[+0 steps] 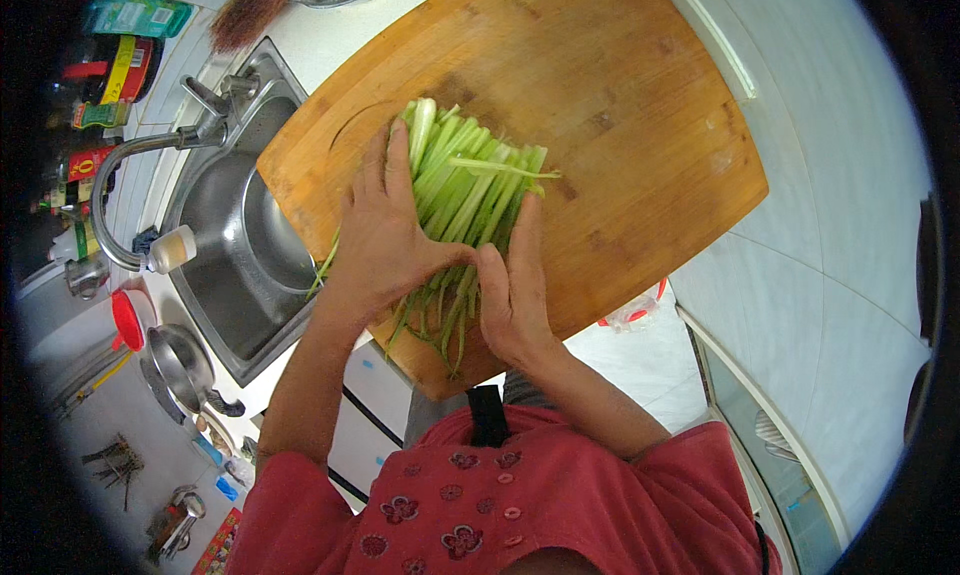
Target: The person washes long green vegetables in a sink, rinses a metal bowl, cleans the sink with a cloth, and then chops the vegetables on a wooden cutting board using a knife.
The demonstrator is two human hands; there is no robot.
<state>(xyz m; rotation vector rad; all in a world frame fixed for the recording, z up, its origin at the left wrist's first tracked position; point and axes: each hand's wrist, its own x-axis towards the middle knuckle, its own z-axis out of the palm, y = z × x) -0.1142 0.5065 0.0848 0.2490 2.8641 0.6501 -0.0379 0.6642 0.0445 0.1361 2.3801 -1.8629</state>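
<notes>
A bundle of pale green celery-like stalks (469,185) lies on a large wooden cutting board (600,125). My left hand (382,234) presses along the left side of the bundle, its fingers stretched towards the cut ends. Against the right side rests my right hand (517,294), with its thumb meeting the left thumb across the stalks. One loose stalk piece lies crosswise on top. Thinner stems trail towards me between my wrists, and part of the bundle is hidden under my hands.
The board overhangs a stainless steel sink (217,215) with a curved faucet (112,162) on the left. Bottles and packets line the wall beyond. A metal pan (180,369) and a red-rimmed container (131,320) stand nearer me. A plastic bag (637,309) shows below the board's right edge.
</notes>
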